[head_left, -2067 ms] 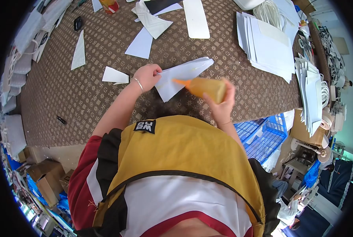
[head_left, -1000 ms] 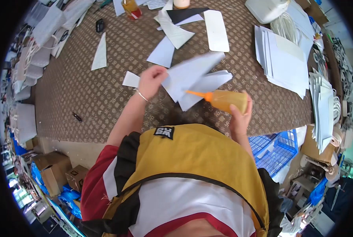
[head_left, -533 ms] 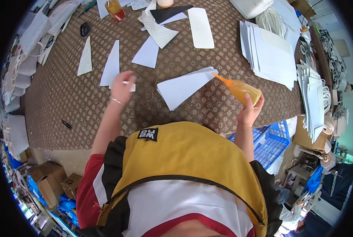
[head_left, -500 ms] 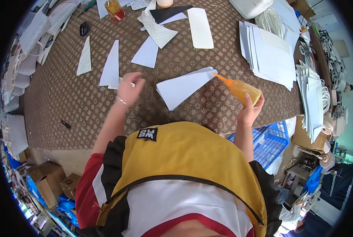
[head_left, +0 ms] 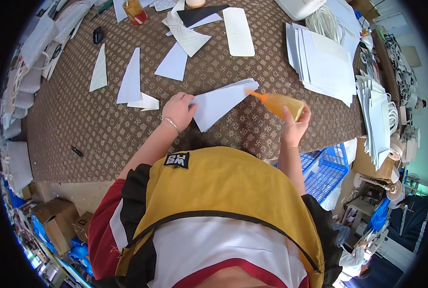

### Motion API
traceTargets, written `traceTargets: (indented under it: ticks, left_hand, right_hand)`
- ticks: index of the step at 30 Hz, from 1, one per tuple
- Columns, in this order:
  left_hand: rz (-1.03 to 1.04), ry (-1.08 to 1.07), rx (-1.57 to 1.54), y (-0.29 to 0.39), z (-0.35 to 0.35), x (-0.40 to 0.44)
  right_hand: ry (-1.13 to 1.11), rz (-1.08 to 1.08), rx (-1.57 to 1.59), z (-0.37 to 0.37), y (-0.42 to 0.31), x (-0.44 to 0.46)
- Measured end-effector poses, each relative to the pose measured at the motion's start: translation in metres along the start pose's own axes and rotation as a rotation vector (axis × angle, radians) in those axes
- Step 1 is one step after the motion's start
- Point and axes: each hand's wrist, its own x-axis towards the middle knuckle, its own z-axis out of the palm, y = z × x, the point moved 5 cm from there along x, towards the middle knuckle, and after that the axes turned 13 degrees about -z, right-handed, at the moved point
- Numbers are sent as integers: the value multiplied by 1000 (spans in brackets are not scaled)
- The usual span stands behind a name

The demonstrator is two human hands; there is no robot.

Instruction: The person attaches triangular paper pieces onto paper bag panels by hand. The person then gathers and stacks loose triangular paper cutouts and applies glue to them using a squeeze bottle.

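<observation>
A slim stack of white tapered pieces [head_left: 221, 103] lies slantwise on the table in front of me. At its left end is my left hand [head_left: 179, 113], thumb and fingertips apart and touching the edge of the stack. My right hand [head_left: 295, 126] is closed around a squeeze bottle [head_left: 280, 105] of yellowish liquid with an orange nozzle. The bottle is tilted, its nozzle tip at the right end of the stack, touching or just above it. Left of my left hand are a white wedge-shaped piece [head_left: 131, 79] and a small folded white piece [head_left: 146, 102].
The brown patterned tablecloth [head_left: 99, 139] also bears a white rounded rectangle [head_left: 239, 32], a jar [head_left: 134, 12], a black clip-like object [head_left: 97, 35] and a large stack of white sheets [head_left: 322, 67]. Below the right edge stands a blue basket [head_left: 326, 175].
My left hand has moved right, from near the small folded piece to the left end of the stack. The bottle in my right hand has shifted slightly left, its nozzle further over the stack.
</observation>
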Motion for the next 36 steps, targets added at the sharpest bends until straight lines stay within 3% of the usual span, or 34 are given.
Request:
traceTargets:
  ticks: [10,15,17,21,24,26,30,36]
  left_hand:
    - [-182,-95,-226,-15,15,17]
    - [-185,-134,-203,-14,11,20]
    - [-189,-143,-187,-11,8,20]
    - [-149,-136,-117,-7,7,17]
    - [-55,-79,-60,-1,5,18]
    - [-92,-106,-86,-2,8,19]
    - [-119,-105,-131,-1,8,15]
    - [-75,-123,-137,-5,12,16]
  right_hand:
    - [-570,-91,11,93,-27,-74]
    - [-548,-134,3,80,-28,-58]
    - [-391,-99,-113,56,-23,-37]
    - [-174,-56,-59,29,-22,-17]
    - [-261,-215,-198,40,-27,-35]
    - [-444,-166,-127,65,-32,-63]
    - [-552,-181,-85,77,-34,-69]
    - [-124,-113,-120,15,-16,0]
